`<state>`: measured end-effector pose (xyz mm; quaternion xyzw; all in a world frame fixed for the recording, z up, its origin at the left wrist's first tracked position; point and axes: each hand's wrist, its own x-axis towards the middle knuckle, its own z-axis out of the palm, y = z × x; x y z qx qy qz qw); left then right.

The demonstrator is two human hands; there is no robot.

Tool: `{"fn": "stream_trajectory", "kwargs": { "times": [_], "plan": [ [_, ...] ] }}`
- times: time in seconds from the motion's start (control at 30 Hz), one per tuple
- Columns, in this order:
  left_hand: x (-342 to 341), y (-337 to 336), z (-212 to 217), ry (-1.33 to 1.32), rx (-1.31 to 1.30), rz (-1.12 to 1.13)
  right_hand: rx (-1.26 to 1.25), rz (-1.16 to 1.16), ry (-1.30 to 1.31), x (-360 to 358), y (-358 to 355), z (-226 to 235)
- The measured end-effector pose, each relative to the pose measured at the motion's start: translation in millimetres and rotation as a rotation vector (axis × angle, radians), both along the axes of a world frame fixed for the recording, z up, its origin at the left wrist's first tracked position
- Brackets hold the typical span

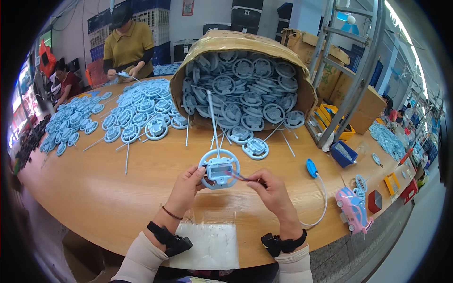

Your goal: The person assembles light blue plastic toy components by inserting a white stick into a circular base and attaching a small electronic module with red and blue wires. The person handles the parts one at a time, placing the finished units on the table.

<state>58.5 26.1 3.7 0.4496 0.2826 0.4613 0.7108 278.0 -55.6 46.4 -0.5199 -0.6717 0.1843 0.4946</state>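
Observation:
My left hand (188, 187) grips the left rim of a light blue toy steering wheel (219, 169) held just above the wooden table (113, 188). A thin white stick rises from the wheel's top. My right hand (270, 188) pinches thin coloured wires (239, 176) that lead into the grey centre of the wheel. Behind it, a tipped cardboard box (236, 45) spills many identical blue wheels (245, 89) toward me, and two loose ones (255, 148) lie nearest.
More blue wheels (141, 113) lie spread across the table's left. A person in a mustard shirt (128, 45) works at the far side, another sits at far left. A pink toy car (353, 207), a blue corded tool (312, 168), small bins (343, 153) and a metal rack (349, 70) stand right.

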Motion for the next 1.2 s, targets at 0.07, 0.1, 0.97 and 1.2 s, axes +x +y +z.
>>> {"fn": "stream_trajectory", "kwargs": {
  "times": [0.07, 0.1, 0.97, 1.2],
  "plan": [
    [-1, 0, -1, -0.001, 0.016, -0.013, -0.019, 0.046, -0.096, -1, -1, -3],
    [-1, 0, 1, 0.011, 0.03, -0.022, -0.012, 0.038, -0.121, -1, 0, -4],
    [1, -1, -2, -0.034, -0.034, -0.223, 0.115, 0.095, -0.197, 9, -2, -3],
    [3, -9, 9, -0.055, -0.036, -0.21, 0.148, 0.143, -0.148, 2, 6, -12]
  ]
}}
